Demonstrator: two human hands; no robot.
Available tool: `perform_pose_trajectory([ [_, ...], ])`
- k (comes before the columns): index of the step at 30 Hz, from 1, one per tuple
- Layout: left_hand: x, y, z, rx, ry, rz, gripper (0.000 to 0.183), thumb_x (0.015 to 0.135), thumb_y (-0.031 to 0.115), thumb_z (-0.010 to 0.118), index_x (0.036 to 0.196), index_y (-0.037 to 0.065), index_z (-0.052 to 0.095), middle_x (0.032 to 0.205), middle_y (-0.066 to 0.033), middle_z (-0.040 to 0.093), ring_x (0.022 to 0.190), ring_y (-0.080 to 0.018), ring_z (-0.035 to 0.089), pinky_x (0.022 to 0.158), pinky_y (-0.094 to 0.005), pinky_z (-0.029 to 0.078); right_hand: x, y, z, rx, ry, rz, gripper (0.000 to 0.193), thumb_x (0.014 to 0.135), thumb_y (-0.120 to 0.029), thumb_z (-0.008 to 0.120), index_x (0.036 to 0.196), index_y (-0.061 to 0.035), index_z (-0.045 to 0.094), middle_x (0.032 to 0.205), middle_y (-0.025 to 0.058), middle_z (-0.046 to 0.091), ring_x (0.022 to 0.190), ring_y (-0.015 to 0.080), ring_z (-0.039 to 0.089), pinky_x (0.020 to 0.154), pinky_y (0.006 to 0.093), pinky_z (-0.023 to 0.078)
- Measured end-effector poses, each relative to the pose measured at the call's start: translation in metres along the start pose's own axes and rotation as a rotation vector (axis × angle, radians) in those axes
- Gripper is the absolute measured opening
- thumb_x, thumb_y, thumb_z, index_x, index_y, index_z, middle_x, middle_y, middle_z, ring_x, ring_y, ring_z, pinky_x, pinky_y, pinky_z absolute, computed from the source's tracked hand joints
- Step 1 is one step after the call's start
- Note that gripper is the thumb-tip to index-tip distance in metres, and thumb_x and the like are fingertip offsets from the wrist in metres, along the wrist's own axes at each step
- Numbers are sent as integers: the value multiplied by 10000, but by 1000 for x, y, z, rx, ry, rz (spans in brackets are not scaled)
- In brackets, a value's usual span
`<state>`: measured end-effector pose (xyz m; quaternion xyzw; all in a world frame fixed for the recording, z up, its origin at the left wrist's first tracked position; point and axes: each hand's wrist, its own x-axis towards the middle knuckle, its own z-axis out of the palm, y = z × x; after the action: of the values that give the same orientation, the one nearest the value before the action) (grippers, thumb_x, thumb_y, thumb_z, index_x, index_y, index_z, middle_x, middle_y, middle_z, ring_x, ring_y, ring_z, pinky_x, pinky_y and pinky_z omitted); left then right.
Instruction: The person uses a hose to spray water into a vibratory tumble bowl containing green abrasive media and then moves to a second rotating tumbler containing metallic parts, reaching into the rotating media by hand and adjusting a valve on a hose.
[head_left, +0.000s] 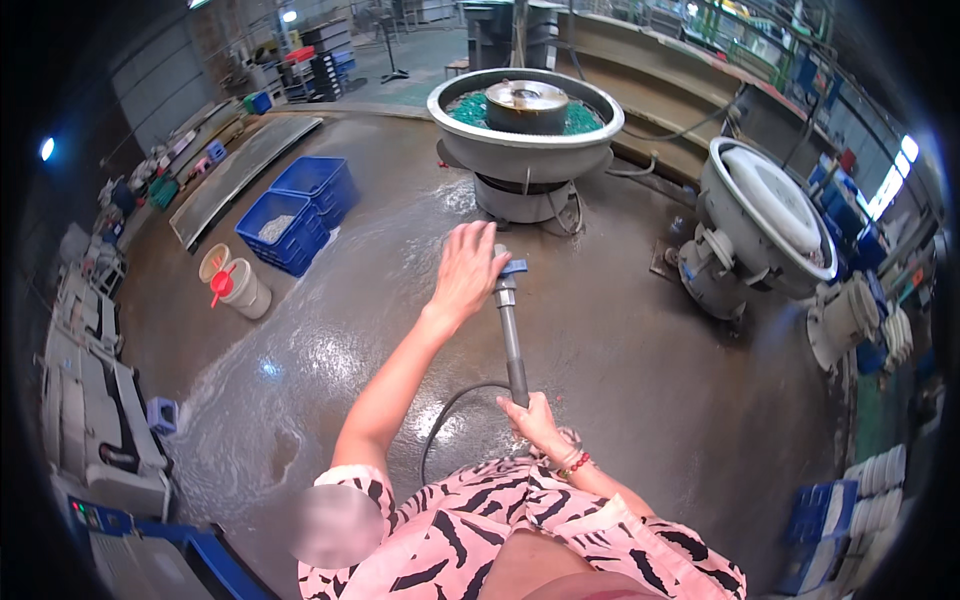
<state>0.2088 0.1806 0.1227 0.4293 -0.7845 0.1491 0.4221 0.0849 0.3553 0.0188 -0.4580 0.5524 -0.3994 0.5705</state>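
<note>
A grey spray pipe [511,335] with a metal fitting points away from me over the wet floor. My right hand [535,418] is wrapped round its near end, where a black hose [440,425] trails off in a loop. Near the pipe's far end sits a valve with a blue lever [514,267]. Just left of that valve is my left hand [468,268], its fingers stretched forward and its thumb side against or very close to the lever. Whether it touches the lever I cannot tell. A red bead bracelet [575,463] circles my right wrist.
Ahead stands a round vibratory tub [525,150] holding green media. A second, tilted tub machine [770,215] is at the right. Blue crates [285,235] and white buckets [247,290] stand at the left. Foamy water [240,400] covers the floor. Machines [100,400] line the left edge.
</note>
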Motion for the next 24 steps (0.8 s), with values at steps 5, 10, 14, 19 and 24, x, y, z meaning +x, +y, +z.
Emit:
perform_pose_trajectory([
  [5, 83, 5, 88, 198, -494, 219, 362, 855, 339, 522, 801, 5, 652, 849, -81, 533, 914, -243, 477, 696, -345, 441, 73, -22, -30, 189, 26, -13, 374, 851, -213, 608, 556, -107, 405, 459, -49, 380, 362, 47, 339, 342, 233, 280],
  [10, 140, 21, 174, 479, -512, 409, 380, 813, 370, 554, 708, 19, 654, 790, -83, 514, 830, -216, 488, 612, -334, 424, 152, -39, -84, 478, -74, 52, 366, 856, -194, 599, 563, -107, 398, 455, -47, 372, 348, 53, 325, 334, 237, 273],
  [14, 185, 15, 230, 659, -696, 501, 253, 779, 237, 579, 696, 8, 647, 723, -102, 520, 722, -220, 530, 518, -305, 470, 199, -58, -131, 559, -174, 121, 368, 854, -195, 603, 566, -104, 393, 456, -32, 389, 349, 63, 347, 338, 237, 304],
  [19, 220, -19, 299, 573, -738, 497, 354, 750, 103, 543, 1085, -10, 534, 696, -98, 566, 627, -203, 597, 440, -307, 480, 255, -74, -185, 514, -232, 120, 306, 881, -216, 551, 641, -78, 421, 462, -26, 369, 344, 72, 308, 343, 247, 265],
  [24, 272, -39, 342, 571, -740, 331, 266, 806, 91, 463, 1040, -30, 499, 647, -107, 605, 553, -212, 627, 440, -313, 486, 311, -108, -216, 674, -359, 52, 312, 934, -340, 442, 860, -37, 453, 487, -7, 369, 362, 78, 326, 372, 238, 316],
])
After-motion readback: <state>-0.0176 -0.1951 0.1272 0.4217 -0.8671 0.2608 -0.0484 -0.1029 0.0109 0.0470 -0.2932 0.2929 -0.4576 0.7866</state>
